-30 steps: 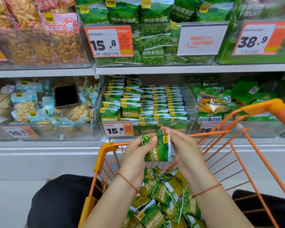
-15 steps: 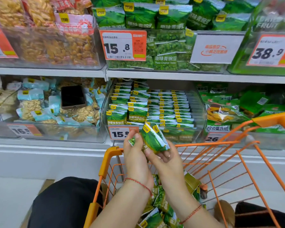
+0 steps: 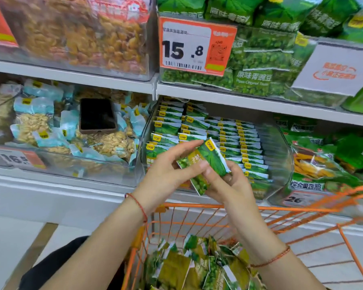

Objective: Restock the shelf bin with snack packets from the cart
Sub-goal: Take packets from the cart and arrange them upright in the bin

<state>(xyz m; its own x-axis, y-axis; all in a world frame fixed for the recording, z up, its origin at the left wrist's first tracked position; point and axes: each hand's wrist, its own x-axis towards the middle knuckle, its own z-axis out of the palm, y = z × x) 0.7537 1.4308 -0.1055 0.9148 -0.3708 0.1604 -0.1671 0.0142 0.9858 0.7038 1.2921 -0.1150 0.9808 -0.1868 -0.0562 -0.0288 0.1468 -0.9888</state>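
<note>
both hands on one green snack packet (image 3: 205,164), left hand (image 3: 168,174) pinching it, right hand (image 3: 231,185) gripping underneath, right over the shelf bin (image 3: 281,155), orange cart (image 3: 281,222) below

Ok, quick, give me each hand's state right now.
Left hand: pinching the green snack packets.
Right hand: holding the same packets from below, in front of the shelf bin.

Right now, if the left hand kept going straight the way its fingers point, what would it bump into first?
Probably the rows of green packets standing in the clear bin. The left hand points up and right, already pinching a packet. Depth is hard to judge.
</note>
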